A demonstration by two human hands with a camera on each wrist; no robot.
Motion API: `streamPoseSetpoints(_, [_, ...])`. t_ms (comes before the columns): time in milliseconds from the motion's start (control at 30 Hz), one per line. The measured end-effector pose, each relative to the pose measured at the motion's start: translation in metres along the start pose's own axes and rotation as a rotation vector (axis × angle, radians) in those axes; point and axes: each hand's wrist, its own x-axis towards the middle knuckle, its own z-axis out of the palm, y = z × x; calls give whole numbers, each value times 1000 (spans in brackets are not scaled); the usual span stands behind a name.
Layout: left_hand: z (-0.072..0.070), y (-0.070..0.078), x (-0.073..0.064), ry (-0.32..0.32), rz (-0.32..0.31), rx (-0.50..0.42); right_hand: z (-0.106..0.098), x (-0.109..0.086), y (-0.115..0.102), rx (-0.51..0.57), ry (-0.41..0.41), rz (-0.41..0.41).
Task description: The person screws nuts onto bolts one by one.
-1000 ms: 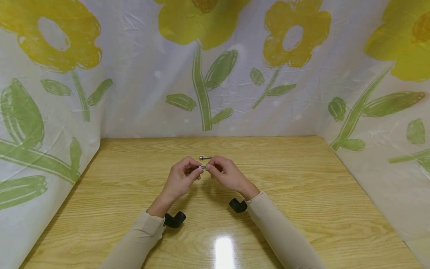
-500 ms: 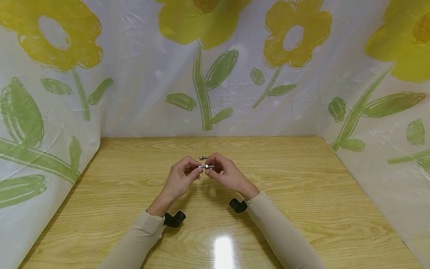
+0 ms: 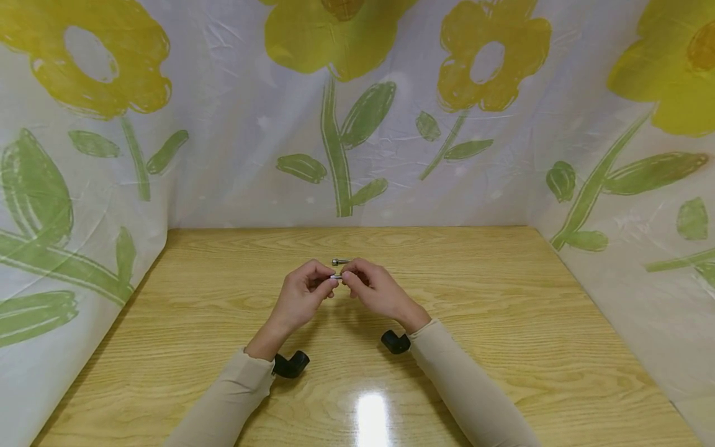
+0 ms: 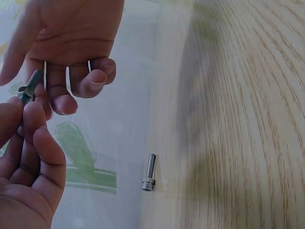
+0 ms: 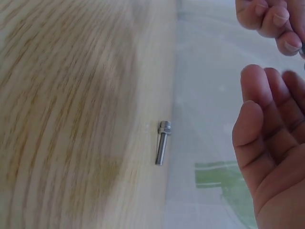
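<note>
A small metal bolt [image 4: 34, 80] with a nut [image 4: 24, 92] on its thread is held in the air between both hands. My left hand [image 3: 298, 299] pinches one end of it between thumb and index finger. The right hand [image 3: 381, 293] meets it from the other side, thumb and index finger curled round the nut end, which the thumb covers in the head view. Its remaining fingers [image 4: 62, 102] are bent and hold nothing. Just beyond the hands, a second bolt [image 3: 341, 262] lies on the table, a collar or nut [image 5: 164, 129] against its head.
The wooden table [image 3: 503, 323] spreads out on all sides of the hands. A flower-printed cloth [image 3: 234, 155] hangs along the back and both sides. Black curved mounts [image 3: 290, 365] stick out at the wrists.
Half a second ago the right thumb and index finger were spread, showing the nut and bolt end; they have come together over it again. The left hand stays still.
</note>
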Motion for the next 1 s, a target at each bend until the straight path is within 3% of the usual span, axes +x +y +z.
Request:
streamPoseSetpoints(300, [-1, -1, 1, 3, -7, -13, 1, 0, 1, 60, 11, -79])
streamPoseSetpoints(633, [0, 3, -1, -7, 1, -17, 1, 1, 3, -54, 15, -22])
streamPoseSetpoints(1000, [0, 1, 0, -3, -7, -24, 2, 1, 2, -3, 37, -76])
